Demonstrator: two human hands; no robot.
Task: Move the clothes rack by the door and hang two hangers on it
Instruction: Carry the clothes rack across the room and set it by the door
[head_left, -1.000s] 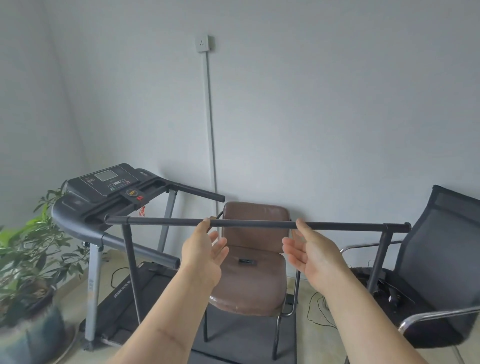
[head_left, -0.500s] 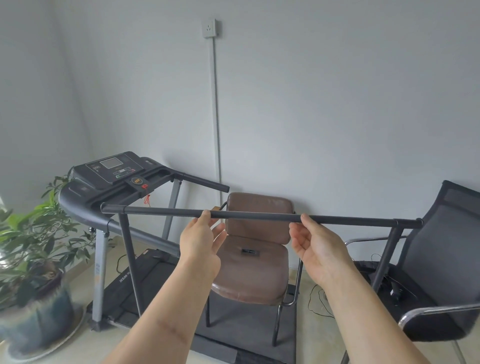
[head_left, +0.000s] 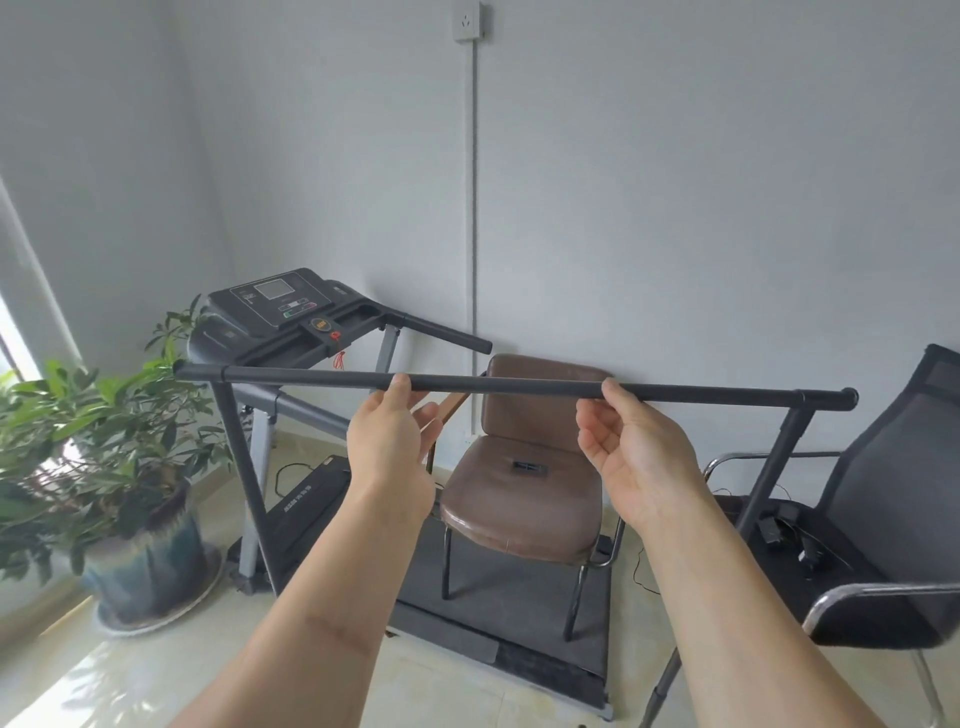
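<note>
A black metal clothes rack stands in front of me, its top bar (head_left: 509, 387) running across the middle of the view on two dark uprights. My left hand (head_left: 389, 441) reaches up to the bar left of centre, with the thumb tip against it and the fingers loose below. My right hand (head_left: 634, 457) does the same right of centre, its thumb on the bar and its fingers spread underneath. Neither hand is wrapped around the bar. No hangers and no door are in view.
Behind the rack a treadmill (head_left: 291, 306) stands at the left, with a brown padded chair (head_left: 524, 499) on its belt. A black mesh office chair (head_left: 883, 493) is at the right and a potted plant (head_left: 104, 441) at the left. Thin cables lie on the floor.
Both hands have risen from just under the bar until the thumbs rest on it. The view has shifted closer and the rack looks slightly more tilted.
</note>
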